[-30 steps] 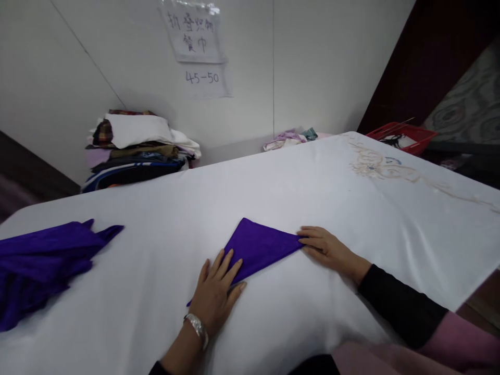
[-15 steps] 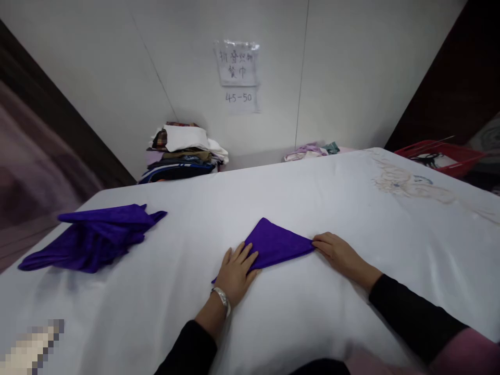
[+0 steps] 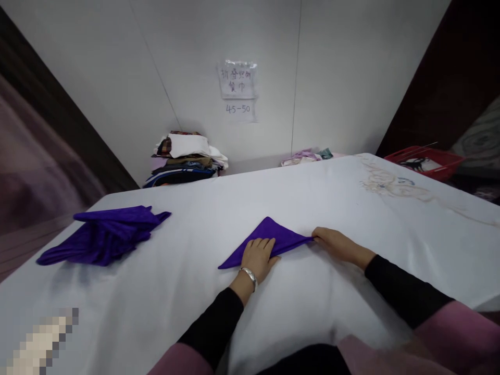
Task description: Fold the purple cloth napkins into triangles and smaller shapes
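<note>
A purple napkin (image 3: 269, 231), folded into a triangle with its peak pointing away from me, lies on the white-covered table (image 3: 187, 312). My left hand (image 3: 259, 257), with a silver bangle at the wrist, presses on the napkin's near edge around its middle, fingers stretched over the cloth. At the triangle's right end, my right hand (image 3: 332, 242) pinches the corner between thumb and fingers. That corner looks narrow and slightly raised. To the left, a loose crumpled heap of purple cloth (image 3: 113, 234) rests apart from both hands.
Folded clothes (image 3: 183, 159) are stacked beyond the table's far edge, beside a smaller pile of pale fabric (image 3: 304, 157). A red basket (image 3: 449, 165) stands past the right side. Handwritten paper signs (image 3: 238, 86) hang on the wall. A pixelated patch covers the lower left.
My left hand has slid right along the napkin, from its left part to its middle, uncovering the left corner. My right hand still pinches the right corner. The camera view has tilted up slightly.
</note>
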Available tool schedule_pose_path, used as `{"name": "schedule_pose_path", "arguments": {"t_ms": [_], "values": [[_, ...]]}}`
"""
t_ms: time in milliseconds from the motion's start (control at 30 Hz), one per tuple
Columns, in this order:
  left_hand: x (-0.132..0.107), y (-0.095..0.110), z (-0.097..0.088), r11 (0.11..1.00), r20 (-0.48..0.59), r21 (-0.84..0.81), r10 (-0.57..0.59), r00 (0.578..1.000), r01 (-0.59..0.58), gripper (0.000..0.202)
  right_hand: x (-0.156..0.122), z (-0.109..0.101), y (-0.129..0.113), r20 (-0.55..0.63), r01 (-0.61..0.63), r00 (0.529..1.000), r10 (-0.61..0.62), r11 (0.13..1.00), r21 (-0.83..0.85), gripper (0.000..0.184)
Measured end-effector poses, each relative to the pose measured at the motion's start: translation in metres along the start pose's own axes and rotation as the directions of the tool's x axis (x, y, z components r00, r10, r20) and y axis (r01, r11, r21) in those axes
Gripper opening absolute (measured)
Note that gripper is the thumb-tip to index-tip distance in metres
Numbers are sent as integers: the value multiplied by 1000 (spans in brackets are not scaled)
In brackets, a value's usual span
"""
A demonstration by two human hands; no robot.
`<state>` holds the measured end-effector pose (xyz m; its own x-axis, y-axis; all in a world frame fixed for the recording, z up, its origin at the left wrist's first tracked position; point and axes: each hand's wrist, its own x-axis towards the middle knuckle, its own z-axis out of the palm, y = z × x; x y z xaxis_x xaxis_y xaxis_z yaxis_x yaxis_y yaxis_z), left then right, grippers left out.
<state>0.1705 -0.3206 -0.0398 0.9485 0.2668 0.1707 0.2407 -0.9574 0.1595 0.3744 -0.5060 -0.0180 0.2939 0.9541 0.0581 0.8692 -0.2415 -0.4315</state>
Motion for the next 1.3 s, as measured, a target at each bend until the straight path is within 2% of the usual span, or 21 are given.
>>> {"name": "schedule_pose_path", "arguments": {"t_ms": [167, 300, 500, 567, 600, 633, 700, 767, 833, 933, 967, 1033, 1167, 1300], "values": [[20, 24, 3, 1000, 52, -3, -16, 999, 16, 38, -4, -25, -9, 92, -59, 994, 59, 998, 3, 21], [22, 30, -1, 999, 90, -23, -26, 996, 28, 31, -8, -40, -16, 151, -50, 987, 50, 999, -2, 19], [20, 29, -26, 991, 155, -116, -49, 987, 68, 25, -12, -60, -22, 139, -52, 990, 35, 991, 120, 18], [20, 28, -39, 958, 192, -273, -39, 981, 91, 20, -10, -71, -24, 136, -47, 991, 17, 975, 219, 19], [20, 28, -47, 901, 223, -418, -23, 975, 117, 19, -9, -77, -25, 137, -43, 991, 4, 957, 286, 20], [21, 28, -54, 793, 263, -589, 2, 965, 159, 17, -7, -84, -26, 138, -40, 990, -11, 931, 362, 22], [22, 28, -69, 447, 350, -850, 84, 933, 279, 18, -1, -96, -29, 127, -35, 991, -37, 854, 519, 23], [24, 26, -80, 151, 412, -908, 149, 899, 391, 28, 6, -102, -31, 73, -18, 996, -42, 748, 663, 24], [26, 22, -85, -2, 455, -887, 164, 875, 462, 38, 14, -96, -30, 12, 0, 1000, -16, 595, 804, 25], [27, 16, -79, -100, 498, -852, 149, 854, 514, 45, 25, -68, -28, 41, -36, 999, -13, 287, 957, 36], [27, 13, -74, -123, 510, -840, 149, 847, 528, 47, 27, -56, -27, 73, -65, 997, -28, 206, 976, 40], [25, 8, -62, -156, 534, -818, 151, 832, 553, 49, 30, -31, -27, 116, -112, 992, -39, 105, 988, 46], [23, 0, -43, -181, 583, -777, 154, 798, 602, 50, 34, 0, -28, 136, -137, 989, 50, 24, 990, 45], [24, -6, -33, -191, 609, -751, 169, 775, 632, 47, 41, 9, -27, 175, -182, 972, 155, 35, 983, 30]]}}
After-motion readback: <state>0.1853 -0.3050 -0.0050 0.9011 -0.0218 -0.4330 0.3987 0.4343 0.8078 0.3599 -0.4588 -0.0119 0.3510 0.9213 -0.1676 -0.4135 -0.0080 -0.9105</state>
